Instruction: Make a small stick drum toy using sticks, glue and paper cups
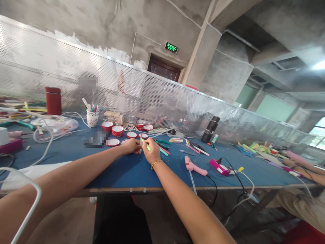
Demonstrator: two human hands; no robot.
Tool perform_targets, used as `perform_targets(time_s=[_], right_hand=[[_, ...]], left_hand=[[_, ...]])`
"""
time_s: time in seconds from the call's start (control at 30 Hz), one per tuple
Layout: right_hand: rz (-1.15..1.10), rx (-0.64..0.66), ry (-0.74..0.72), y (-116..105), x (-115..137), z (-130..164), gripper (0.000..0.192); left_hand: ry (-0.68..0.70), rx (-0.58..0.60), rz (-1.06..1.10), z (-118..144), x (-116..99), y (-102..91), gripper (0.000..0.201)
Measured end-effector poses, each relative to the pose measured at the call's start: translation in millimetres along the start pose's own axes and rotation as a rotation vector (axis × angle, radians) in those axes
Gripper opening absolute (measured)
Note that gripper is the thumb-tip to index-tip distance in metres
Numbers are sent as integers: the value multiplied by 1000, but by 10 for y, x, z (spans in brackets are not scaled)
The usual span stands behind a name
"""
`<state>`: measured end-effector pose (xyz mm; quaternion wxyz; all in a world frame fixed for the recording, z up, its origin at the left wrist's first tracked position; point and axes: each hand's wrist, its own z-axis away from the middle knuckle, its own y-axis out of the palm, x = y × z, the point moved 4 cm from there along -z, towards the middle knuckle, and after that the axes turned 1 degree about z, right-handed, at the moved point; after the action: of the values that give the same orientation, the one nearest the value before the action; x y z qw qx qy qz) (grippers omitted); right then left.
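Over the blue tabletop (119,169), my two hands are close together. A light green marker (148,148) is gripped in my right hand (151,154), which has a gold bracelet at the wrist. The fingers of my left hand (132,146) are closed on a thin stick (141,137) standing roughly upright, with green and red on its upper part. The marker's tip is hidden by my fingers, so I cannot tell if it touches the stick. Just behind my hands are red-sided round tins with white tops (131,135).
A pink glue gun (194,166) lies at right, near a magenta power box (219,167) with cables. Behind stand a black bottle (210,129), a pen cup (92,118) and a red flask (53,101). A perforated metal screen (152,98) borders the table. Another person's arms (304,166) rest far right.
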<state>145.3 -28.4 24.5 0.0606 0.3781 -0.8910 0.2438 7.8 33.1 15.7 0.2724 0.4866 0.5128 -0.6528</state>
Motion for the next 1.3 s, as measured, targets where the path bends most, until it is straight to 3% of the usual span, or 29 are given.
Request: perform_targets(time_s=[0.33, 0.77, 1.03, 1.3], right_hand=[[13, -35, 61, -16, -78, -7, 19], [9, 17, -8, 11, 1, 1, 18], [42, -27, 45, -2, -69, 3, 18], [23, 23, -17, 9, 16, -2, 18]], left_hand=[[30, 18, -2, 19, -13, -12, 32], [-6, 16, 10, -1, 11, 2, 27], [7, 6, 1, 32, -16, -5, 32], [0, 5, -6, 18, -4, -5, 20]])
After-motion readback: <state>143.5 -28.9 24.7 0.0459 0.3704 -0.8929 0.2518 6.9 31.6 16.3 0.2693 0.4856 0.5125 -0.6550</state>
